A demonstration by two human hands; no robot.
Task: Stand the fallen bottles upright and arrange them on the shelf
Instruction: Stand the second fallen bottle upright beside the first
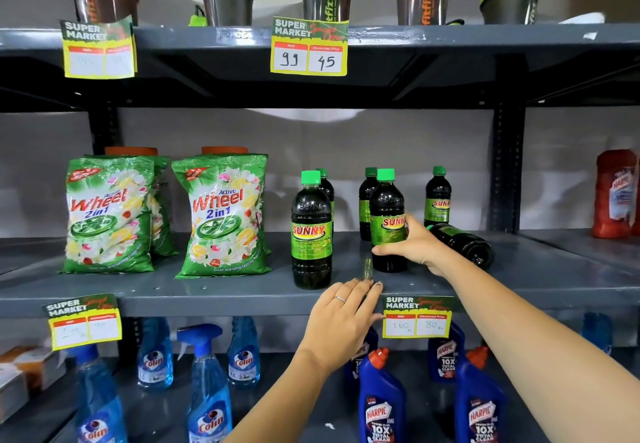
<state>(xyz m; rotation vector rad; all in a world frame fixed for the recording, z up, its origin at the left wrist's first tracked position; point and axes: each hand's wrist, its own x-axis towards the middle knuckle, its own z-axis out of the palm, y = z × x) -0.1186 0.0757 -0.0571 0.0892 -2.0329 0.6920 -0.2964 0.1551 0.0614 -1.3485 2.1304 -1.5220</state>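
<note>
Five Sunny bottles upright on middle shelf, sixth fallen far right; right hand wrapped round front bottle, setting it down; left hand flat, holding nothing, on shelf lip; next, probably: release, right the fallen bottle.

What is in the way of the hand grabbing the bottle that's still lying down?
The right hand is wrapped around an upright Sunny bottle. The fallen bottle lies just behind that hand on the shelf. Nothing visible stands between them, but the hand is full.
</note>
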